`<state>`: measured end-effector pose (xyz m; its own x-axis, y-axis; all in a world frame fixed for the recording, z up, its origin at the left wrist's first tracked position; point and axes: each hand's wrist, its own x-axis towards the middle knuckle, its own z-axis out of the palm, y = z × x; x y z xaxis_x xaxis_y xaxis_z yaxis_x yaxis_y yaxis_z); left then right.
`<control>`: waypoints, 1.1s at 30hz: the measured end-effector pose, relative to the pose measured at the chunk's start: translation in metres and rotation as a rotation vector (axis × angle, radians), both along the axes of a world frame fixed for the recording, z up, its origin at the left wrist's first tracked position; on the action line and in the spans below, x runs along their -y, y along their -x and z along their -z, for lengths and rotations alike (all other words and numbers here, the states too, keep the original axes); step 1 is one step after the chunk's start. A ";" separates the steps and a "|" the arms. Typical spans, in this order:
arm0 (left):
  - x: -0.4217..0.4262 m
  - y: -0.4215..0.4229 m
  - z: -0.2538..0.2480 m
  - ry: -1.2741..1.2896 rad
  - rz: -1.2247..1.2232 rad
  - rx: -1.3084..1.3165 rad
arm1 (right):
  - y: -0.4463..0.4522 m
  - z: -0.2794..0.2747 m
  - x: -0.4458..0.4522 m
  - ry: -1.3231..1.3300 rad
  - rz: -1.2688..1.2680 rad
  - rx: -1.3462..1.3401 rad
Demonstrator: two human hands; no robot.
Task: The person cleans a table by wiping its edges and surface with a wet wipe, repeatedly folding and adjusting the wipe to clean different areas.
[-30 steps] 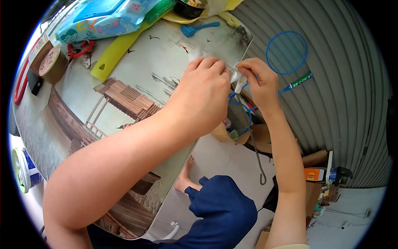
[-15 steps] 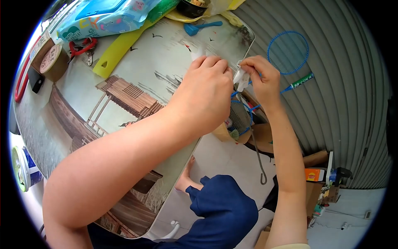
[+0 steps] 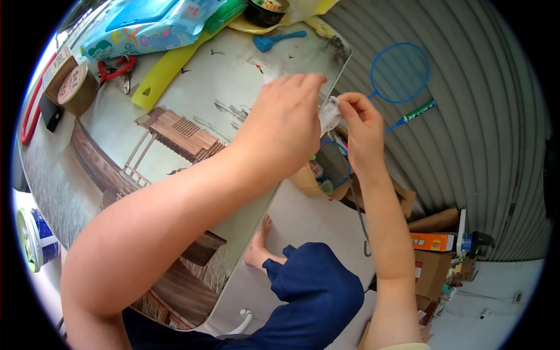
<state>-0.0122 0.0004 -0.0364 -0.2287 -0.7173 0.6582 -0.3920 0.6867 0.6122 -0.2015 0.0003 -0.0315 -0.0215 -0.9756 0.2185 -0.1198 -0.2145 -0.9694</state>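
Observation:
My left hand point(image 3: 283, 125) is over the table's far right corner, back of the hand up and fingers bent. Its palm and thumb are hidden, so what it grips cannot be made out. A small pale patch shows just past its knuckles. My right hand point(image 3: 361, 119), beyond the table edge, pinches a crumpled white tissue point(image 3: 328, 116) between thumb and fingers. The tissue reaches toward the left hand's side. Below it hangs a thin metal rod point(image 3: 358, 204) with a curled end; whether a hand holds the rod is unclear.
On the printed table point(image 3: 175, 105) lie a wipes pack point(image 3: 154, 26), a yellow-green strap-like strip point(image 3: 163, 76), a blue scoop point(image 3: 277, 39), red-handled keys point(image 3: 119, 69), a round tub point(image 3: 77, 90) and a black bowl point(image 3: 265, 13). Blue rackets point(image 3: 399, 73) and cardboard boxes point(image 3: 434, 274) stand beside the corrugated wall.
My right hand has moved slightly left and down with the tissue. The left hand has shifted a little, its fingers straighter and lifted at the index side. The view has turned slightly.

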 end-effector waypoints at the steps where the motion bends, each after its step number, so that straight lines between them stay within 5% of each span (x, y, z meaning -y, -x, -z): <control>1: 0.000 -0.001 -0.003 -0.045 -0.004 -0.120 | 0.001 -0.002 -0.006 -0.030 -0.042 0.098; 5: -0.003 -0.008 -0.019 -0.251 0.166 -0.276 | -0.006 -0.018 -0.036 -0.051 -0.089 0.345; 7: -0.004 -0.017 -0.030 -0.537 0.445 -0.167 | -0.009 -0.028 -0.046 -0.046 -0.104 0.353; 14: 0.001 -0.013 -0.020 -0.410 0.470 -0.220 | -0.028 -0.035 -0.062 0.018 -0.063 0.305; 19: 0.003 -0.016 -0.021 -0.524 0.510 -0.174 | -0.028 -0.031 -0.064 0.219 0.177 -0.092; 25: 0.003 -0.014 -0.019 -0.586 0.553 -0.336 | -0.024 -0.043 -0.069 -0.003 0.077 0.216; 33: 0.004 -0.017 -0.022 -0.508 0.487 -0.192 | -0.016 -0.026 -0.064 0.052 0.097 -0.049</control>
